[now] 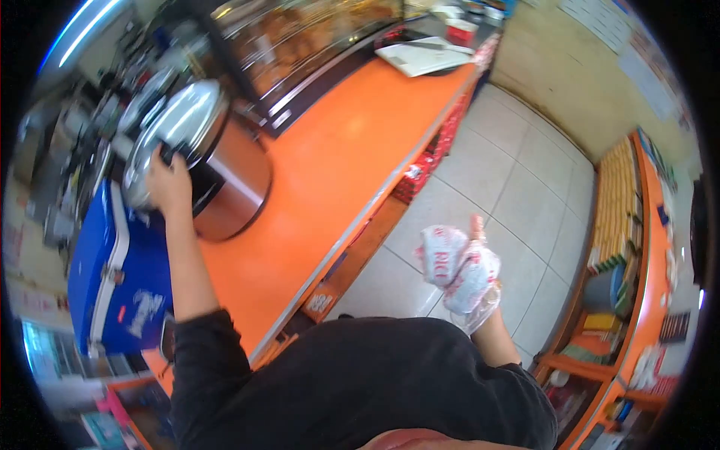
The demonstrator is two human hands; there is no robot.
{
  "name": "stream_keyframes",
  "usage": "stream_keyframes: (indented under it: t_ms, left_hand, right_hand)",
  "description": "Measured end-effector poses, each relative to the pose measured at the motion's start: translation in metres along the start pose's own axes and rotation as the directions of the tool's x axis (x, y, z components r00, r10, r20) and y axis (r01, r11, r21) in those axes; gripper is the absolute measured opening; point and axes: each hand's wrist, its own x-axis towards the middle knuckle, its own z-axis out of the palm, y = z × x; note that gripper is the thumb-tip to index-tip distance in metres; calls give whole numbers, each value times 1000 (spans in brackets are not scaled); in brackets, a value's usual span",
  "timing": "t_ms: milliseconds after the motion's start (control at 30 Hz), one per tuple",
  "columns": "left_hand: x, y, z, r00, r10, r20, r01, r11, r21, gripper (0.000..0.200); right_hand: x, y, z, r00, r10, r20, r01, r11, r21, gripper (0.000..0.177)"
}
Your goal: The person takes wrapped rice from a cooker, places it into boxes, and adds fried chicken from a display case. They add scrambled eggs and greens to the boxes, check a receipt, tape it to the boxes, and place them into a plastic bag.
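A large silver pot [238, 180] stands on the orange counter [337, 142] at the left. My left hand [169, 180] is at the black fitting [174, 155] by its shiny lid [184, 116], with the fingers curled round it. Over the tiled floor at the right, my right hand [480, 259] holds wrapped packets [450, 262] in white paper with red print. Clear plastic hangs by the wrist. The packets cover most of its fingers; one finger points up.
A blue cooler box [124, 277] sits left of the pot. A glass food case [300, 45] and a white board [424, 56] are farther along the counter. Orange shelves [645, 262] stand at the right, beyond the tiled floor [487, 165].
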Motion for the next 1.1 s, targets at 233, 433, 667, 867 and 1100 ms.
stream_keyframes:
  t_ms: [233,433,667,867,1100]
  left_hand:
    - [-287,238,5,39,602,797,938,253,-237,55]
    - [-427,397,-6,-242,615,750,907,418,-50,54]
    - [-465,463,-13,-133,635,761,878,432,-207,62]
    - [-437,438,58,-171,711,682,970,1,242,77]
    - [-398,426,160,-64,713,698,944,-184,274,88]
  right_hand:
    - [-114,-56,-48,962,-237,134,259,947,-187,107]
    - [-190,-103,-141,898,-382,-218,353,922,-160,72]
    - [-214,-166,-143,761,-456,-461,197,840,-506,64]
    - [-162,-229,-139,854,-276,-441,-123,717,-686,55]
    - [-34,-335,-223,777,-177,-604,-505,397,-766,47]
